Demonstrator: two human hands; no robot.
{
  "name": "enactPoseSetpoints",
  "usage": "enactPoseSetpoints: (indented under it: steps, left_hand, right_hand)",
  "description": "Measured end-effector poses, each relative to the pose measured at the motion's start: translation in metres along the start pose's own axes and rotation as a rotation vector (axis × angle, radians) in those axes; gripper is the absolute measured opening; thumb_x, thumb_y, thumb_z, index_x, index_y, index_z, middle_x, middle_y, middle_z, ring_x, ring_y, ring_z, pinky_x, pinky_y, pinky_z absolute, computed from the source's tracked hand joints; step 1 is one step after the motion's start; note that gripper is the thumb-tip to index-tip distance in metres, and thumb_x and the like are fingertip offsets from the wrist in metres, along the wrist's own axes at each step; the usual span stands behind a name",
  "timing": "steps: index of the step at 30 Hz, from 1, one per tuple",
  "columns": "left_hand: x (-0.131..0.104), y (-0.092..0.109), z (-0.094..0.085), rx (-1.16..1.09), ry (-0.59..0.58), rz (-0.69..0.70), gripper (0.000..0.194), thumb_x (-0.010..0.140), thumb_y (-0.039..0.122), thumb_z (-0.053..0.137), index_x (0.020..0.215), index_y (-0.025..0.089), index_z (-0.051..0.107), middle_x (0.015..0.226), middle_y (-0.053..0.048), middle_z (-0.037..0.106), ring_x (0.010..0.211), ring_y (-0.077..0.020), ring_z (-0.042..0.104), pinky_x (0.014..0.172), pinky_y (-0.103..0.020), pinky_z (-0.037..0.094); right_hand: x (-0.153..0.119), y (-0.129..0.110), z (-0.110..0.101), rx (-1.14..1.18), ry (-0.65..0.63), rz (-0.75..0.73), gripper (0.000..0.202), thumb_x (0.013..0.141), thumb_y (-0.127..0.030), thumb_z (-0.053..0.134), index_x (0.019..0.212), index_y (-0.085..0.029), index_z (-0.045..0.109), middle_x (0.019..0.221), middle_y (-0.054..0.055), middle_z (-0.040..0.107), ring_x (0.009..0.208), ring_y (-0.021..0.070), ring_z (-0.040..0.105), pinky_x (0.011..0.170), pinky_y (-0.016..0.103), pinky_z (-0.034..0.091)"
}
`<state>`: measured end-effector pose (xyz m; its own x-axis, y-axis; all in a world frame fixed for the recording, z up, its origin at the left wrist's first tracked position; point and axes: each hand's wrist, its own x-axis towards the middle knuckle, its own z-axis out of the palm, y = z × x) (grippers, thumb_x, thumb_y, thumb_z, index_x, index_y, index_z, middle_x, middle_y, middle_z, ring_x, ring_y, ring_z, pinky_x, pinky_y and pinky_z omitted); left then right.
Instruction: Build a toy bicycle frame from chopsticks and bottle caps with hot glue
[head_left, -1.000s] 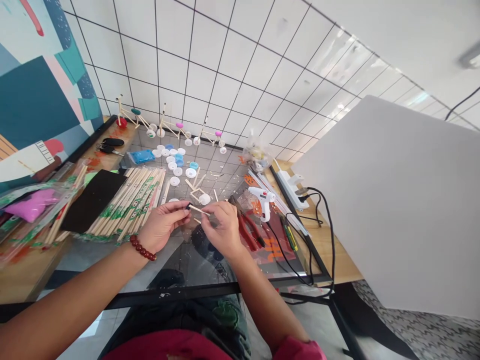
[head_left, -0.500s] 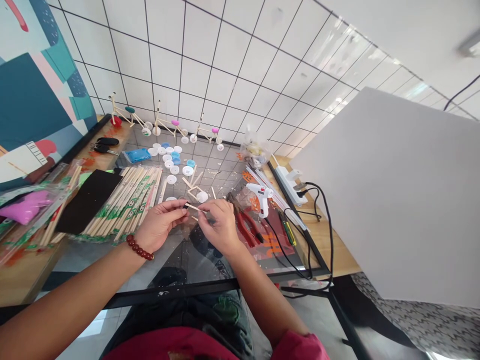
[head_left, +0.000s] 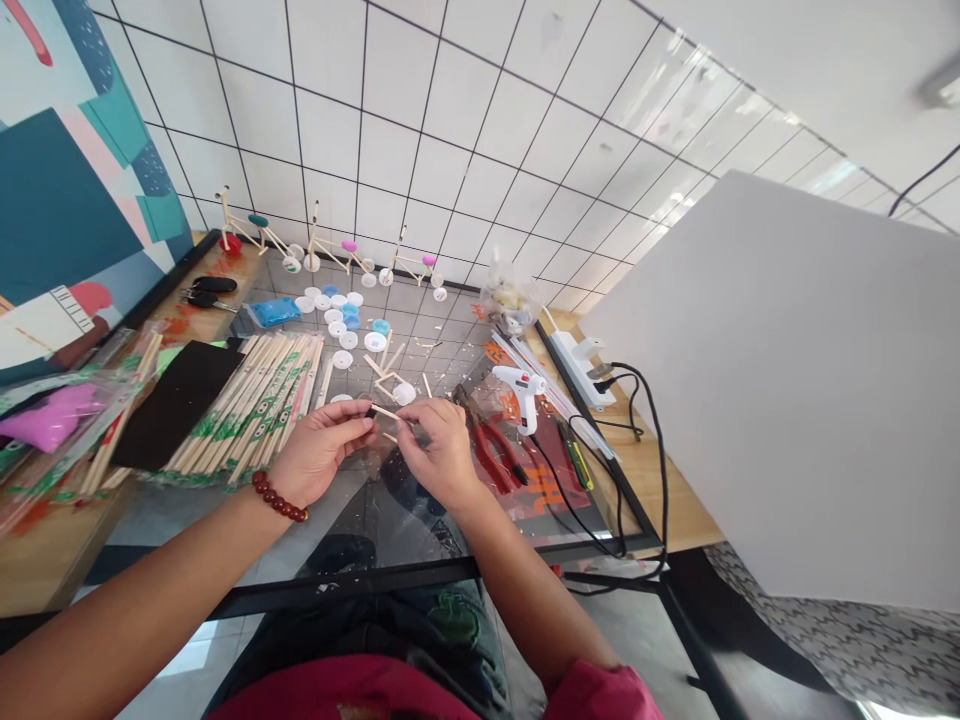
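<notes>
Over the glass tabletop, my left hand (head_left: pixel 319 450) pinches a small black piece at the left end of a short wooden stick (head_left: pixel 385 412). My right hand (head_left: pixel 439 450) holds the stick's other end between thumb and fingers. Just beyond my hands lie a joined frame of sticks (head_left: pixel 386 372) and a white bottle cap (head_left: pixel 404 393). More white and blue caps (head_left: pixel 349 340) are scattered behind. To the left are wrapped chopsticks (head_left: pixel 262 400) and a black sheet (head_left: pixel 180 405).
Small stick-built bicycles (head_left: pixel 322 245) line the wall edge. On the right are a white glue gun (head_left: pixel 521 390), red-handled pliers (head_left: pixel 495 455), a green-yellow cutter (head_left: pixel 579 465), glue sticks, a power strip (head_left: pixel 583 370) and loose cables. A blue packet (head_left: pixel 274 311) lies at the back left.
</notes>
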<state>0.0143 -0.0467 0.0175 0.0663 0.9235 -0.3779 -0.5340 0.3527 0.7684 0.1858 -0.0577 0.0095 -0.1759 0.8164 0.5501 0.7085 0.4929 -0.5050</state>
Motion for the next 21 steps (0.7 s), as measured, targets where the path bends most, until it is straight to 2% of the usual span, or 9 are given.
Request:
enactPoseSetpoints:
  steps: [10, 16, 21]
  left_hand:
    - [0.0004, -0.0004, -0.0016, 0.016, -0.031, 0.001, 0.025, 0.053, 0.006, 0.087, 0.075, 0.014, 0.077, 0.072, -0.003, 0.073, 0.067, -0.0135, 0.068, 0.063, -0.023, 0.059]
    - [0.0005, -0.0009, -0.0037, 0.03, -0.071, -0.005, 0.035, 0.056, 0.008, 0.087, 0.089, 0.016, 0.078, 0.081, -0.004, 0.075, 0.072, -0.0133, 0.068, 0.065, -0.023, 0.059]
    - [0.0024, -0.0034, -0.0054, 0.014, -0.082, -0.012, 0.027, 0.055, 0.009, 0.088, 0.08, 0.014, 0.077, 0.082, -0.005, 0.075, 0.074, -0.0144, 0.069, 0.067, -0.024, 0.06]
  right_hand:
    - [-0.0006, 0.0034, 0.0024, -0.003, 0.02, -0.026, 0.01, 0.089, -0.018, 0.06, 0.09, -0.023, 0.068, 0.088, 0.002, 0.073, 0.086, 0.0189, 0.065, 0.084, 0.035, 0.039]
    - [-0.0007, 0.0031, 0.0019, 0.001, 0.029, -0.027, 0.01, 0.089, -0.018, 0.06, 0.091, -0.023, 0.068, 0.09, 0.002, 0.074, 0.087, 0.019, 0.065, 0.084, 0.035, 0.039]
    - [-0.0007, 0.0038, 0.0023, -0.007, 0.054, -0.045, 0.01, 0.089, -0.018, 0.061, 0.092, -0.023, 0.068, 0.089, 0.002, 0.073, 0.086, 0.0192, 0.065, 0.083, 0.036, 0.039]
